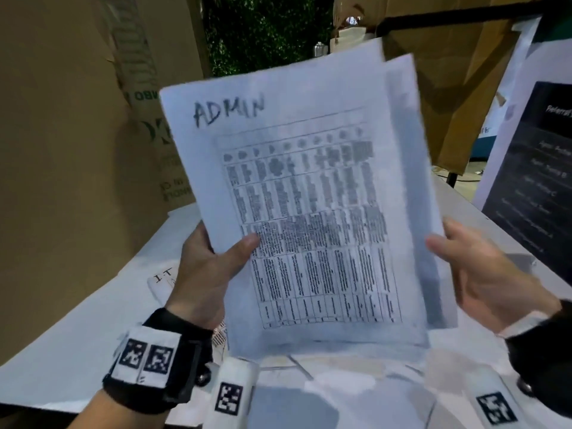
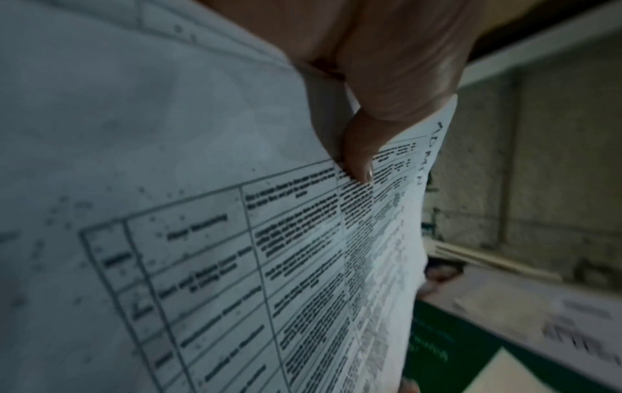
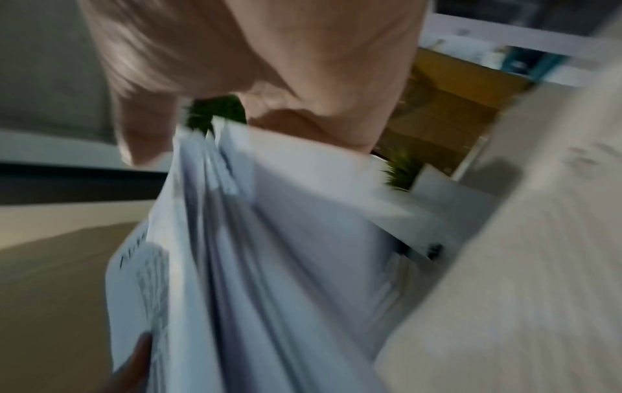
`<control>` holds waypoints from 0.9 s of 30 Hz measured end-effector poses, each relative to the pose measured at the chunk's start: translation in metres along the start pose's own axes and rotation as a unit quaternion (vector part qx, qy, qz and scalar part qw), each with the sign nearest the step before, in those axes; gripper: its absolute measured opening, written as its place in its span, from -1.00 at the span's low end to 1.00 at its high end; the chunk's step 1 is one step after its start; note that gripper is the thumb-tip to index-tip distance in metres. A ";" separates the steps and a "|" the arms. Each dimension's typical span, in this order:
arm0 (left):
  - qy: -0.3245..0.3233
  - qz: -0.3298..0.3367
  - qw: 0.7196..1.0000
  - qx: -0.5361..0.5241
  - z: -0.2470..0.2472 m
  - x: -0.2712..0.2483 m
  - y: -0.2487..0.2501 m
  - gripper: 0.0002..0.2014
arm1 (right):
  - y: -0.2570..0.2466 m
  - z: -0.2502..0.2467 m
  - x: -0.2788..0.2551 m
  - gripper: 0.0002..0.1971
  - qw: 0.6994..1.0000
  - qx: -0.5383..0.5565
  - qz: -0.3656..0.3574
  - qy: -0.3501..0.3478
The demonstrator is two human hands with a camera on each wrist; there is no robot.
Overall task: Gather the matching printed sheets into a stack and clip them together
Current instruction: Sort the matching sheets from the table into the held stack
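Observation:
A stack of printed sheets (image 1: 309, 196) with a table grid and "ADMIN" handwritten at the top stands upright above the white table (image 1: 77, 351). The sheets are fanned, with back ones sticking out at the top right. My left hand (image 1: 210, 267) grips the stack's left edge, thumb on the front page. The left wrist view shows that thumb (image 2: 363, 149) pressed on the printed sheets (image 2: 235, 239). My right hand (image 1: 483, 274) holds the right edge, thumb in front. In the blurred right wrist view, the sheets (image 3: 269, 266) sit between the thumb and fingers of the right hand (image 3: 269, 66). No clip is visible.
Another sheet marked "I T" (image 1: 164, 278) lies on the table behind my left wrist. Cardboard boxes (image 1: 62, 150) stand at the left and a dark printed board (image 1: 532, 168) leans at the right. Two white pieces with black-and-white tags (image 1: 230, 394) sit at the near edge.

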State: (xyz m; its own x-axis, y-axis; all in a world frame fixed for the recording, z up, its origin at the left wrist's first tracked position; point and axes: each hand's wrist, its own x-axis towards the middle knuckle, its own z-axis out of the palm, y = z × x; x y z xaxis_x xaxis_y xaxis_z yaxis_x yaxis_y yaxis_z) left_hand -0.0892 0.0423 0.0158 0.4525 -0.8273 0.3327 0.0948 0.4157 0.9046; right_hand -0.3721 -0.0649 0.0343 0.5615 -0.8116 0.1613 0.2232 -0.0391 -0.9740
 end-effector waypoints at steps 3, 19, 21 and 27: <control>-0.001 0.056 0.996 0.065 0.011 0.002 0.008 -0.62 | -0.017 0.021 0.015 -0.57 0.990 -0.100 -0.104 0.009; 0.004 0.068 0.990 0.127 -0.014 -0.015 0.022 -0.81 | 0.009 0.058 0.034 -0.70 0.989 -0.037 -0.143 -0.021; 0.020 0.098 0.988 0.115 -0.014 -0.012 0.028 -0.77 | 0.005 0.065 0.037 -0.64 0.985 -0.010 -0.172 -0.014; -0.024 0.128 0.985 0.117 -0.024 -0.006 0.045 -0.65 | 0.000 0.062 0.039 -0.45 0.982 -0.009 -0.179 -0.056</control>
State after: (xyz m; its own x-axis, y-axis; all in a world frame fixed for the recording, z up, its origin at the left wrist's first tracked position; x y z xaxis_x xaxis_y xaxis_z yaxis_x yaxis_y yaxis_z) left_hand -0.0665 0.0752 0.0475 0.3916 -0.7267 0.5644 -0.2255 0.5189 0.8246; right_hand -0.3012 -0.0603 0.0501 0.5348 -0.6745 0.5089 0.4085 -0.3207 -0.8545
